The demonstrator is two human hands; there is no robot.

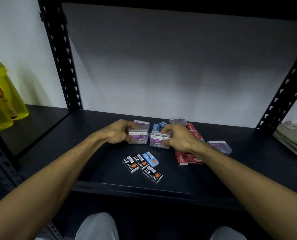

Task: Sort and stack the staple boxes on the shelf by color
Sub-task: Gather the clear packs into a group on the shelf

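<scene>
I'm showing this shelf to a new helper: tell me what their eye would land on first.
First, the two bare hands mid-shelf: the left hand grips one clear plastic paper-clip box with a purple label, the right hand another. Next, nearer the shelf's front edge, three small black staple boxes beside one light blue staple box. Red staple boxes sit under the right wrist, and a yellow translucent bottle stands far left.

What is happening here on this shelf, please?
A person is sorting small stationery boxes on a black shelf. The left hand grips one clear paper clip box, the right hand another. Black staple boxes and red staple boxes lie loose, not yet stacked.
</scene>
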